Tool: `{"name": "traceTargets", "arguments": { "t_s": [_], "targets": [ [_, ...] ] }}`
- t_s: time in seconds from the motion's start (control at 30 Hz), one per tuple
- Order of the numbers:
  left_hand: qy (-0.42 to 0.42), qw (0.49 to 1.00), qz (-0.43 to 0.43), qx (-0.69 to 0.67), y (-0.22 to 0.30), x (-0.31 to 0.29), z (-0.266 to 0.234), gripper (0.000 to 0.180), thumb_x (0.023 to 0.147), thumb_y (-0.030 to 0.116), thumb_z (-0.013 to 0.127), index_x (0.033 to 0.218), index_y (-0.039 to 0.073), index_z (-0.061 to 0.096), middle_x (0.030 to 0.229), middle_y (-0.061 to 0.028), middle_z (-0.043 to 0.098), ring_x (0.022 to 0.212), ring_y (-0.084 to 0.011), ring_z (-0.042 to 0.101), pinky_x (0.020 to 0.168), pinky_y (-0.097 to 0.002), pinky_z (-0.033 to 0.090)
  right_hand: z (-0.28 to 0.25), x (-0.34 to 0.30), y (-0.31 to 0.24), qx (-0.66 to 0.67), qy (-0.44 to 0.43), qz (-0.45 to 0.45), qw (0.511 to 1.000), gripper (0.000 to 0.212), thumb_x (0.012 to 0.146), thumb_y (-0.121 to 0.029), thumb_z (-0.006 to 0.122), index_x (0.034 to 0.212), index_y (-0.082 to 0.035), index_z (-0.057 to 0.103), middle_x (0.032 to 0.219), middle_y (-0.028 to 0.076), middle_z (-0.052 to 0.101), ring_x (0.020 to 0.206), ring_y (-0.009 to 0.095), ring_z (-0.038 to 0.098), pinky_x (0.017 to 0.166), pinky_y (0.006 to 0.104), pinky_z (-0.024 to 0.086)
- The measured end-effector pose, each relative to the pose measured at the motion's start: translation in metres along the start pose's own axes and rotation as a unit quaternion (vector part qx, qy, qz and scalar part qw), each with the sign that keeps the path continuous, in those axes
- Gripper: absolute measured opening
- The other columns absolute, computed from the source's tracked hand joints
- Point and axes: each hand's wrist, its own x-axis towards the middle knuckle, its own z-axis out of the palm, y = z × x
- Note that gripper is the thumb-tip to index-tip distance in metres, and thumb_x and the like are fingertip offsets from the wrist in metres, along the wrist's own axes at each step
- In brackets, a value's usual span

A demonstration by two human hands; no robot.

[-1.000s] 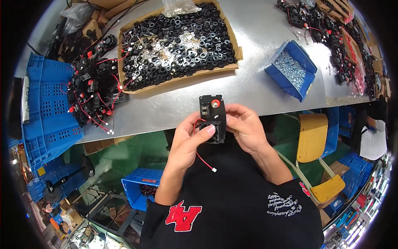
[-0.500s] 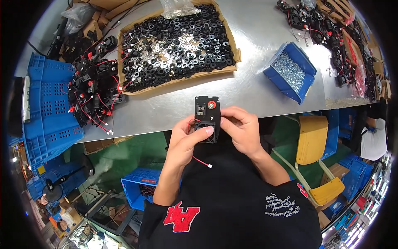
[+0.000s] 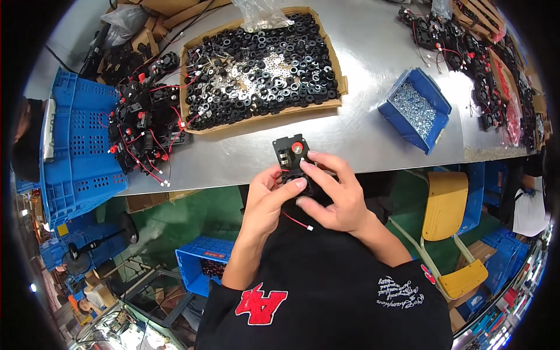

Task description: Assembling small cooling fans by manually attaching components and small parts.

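Note:
A black plastic fan housing (image 3: pixel 287 146) is held in front of my body, just off the near edge of the table. It has a red ring with a metal centre, metal contacts at its left, and a small fan at its lower part, mostly hidden by my fingers. My left hand (image 3: pixel 269 201) grips its lower left side, thumb across the fan. My right hand (image 3: pixel 341 195) is bent round the right side, fingertips on the face beside a small pale metal piece and thumb at the lower edge. A red and black wire (image 3: pixel 296 220) with a white plug dangles below.
A cardboard tray (image 3: pixel 262 124) full of black and silver washers lies ahead. A blue bin (image 3: pixel 382 108) of small metal fasteners stands to the right. Wired black assemblies (image 3: pixel 143 125) pile up at left beside a blue crate (image 3: pixel 87 166). A yellow chair (image 3: pixel 446 204) stands at right.
My right hand has moved over the housing's face, its fingertips now on it and its thumb lower down. The housing has tilted slightly. The whole view has shifted a little.

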Motion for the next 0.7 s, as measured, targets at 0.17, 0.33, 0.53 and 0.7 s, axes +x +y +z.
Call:
{"name": "traceTargets", "arguments": {
  "t_s": [0.17, 0.33, 0.53, 0.7],
  "targets": [
    [-0.009, 0.999, 0.015, -0.036, -0.001, -0.003, 0.001, 0.029, 0.084, 0.006, 0.069, 0.111, -0.001, 0.06, 0.1, -0.0041, 0.066, 0.088, -0.0091, 0.061, 0.08, -0.025, 0.049, 0.014, -0.002, 0.004, -0.02, 0.052, -0.021, 0.998, 0.049, 0.074, -0.015, 0.079, 0.117, 0.003, 0.064, 0.124, 0.018, 0.058, 0.108, 0.03, 0.061, 0.09, 0.0363, 0.051],
    [-0.002, 0.993, 0.001, -0.117, -0.005, -0.002, -0.004, 0.031, 0.084, 0.006, 0.071, 0.112, -0.001, 0.059, 0.101, -0.0046, 0.065, 0.089, -0.0096, 0.062, 0.079, -0.0247, 0.05, 0.027, -0.004, 0.007, -0.012, 0.092, -0.043, 0.995, 0.049, 0.07, -0.016, 0.083, 0.11, 0.006, 0.065, 0.117, 0.017, 0.063, 0.101, 0.03, 0.065, 0.086, 0.0351, 0.054],
    [0.013, 0.996, 0.024, -0.085, -0.003, 0.001, -0.003, 0.035, 0.084, 0.005, 0.071, 0.115, -0.002, 0.057, 0.104, -0.0058, 0.064, 0.092, -0.0108, 0.061, 0.081, -0.0258, 0.05, 0.039, -0.01, 0.014, -0.04, 0.139, -0.06, 0.988, 0.05, 0.071, -0.024, 0.083, 0.107, 0.007, 0.066, 0.116, 0.018, 0.063, 0.096, 0.029, 0.066, 0.08, 0.0345, 0.055],
    [0.021, 0.996, 0.055, -0.065, 0.0, 0.002, -0.003, 0.037, 0.081, 0.002, 0.073, 0.114, -0.002, 0.057, 0.105, -0.0075, 0.065, 0.093, -0.0112, 0.062, 0.083, -0.026, 0.05, 0.044, -0.009, 0.015, -0.047, 0.141, -0.061, 0.987, 0.05, 0.073, -0.027, 0.082, 0.105, 0.008, 0.067, 0.115, 0.018, 0.063, 0.095, 0.029, 0.065, 0.078, 0.0339, 0.054]
  ]
}}
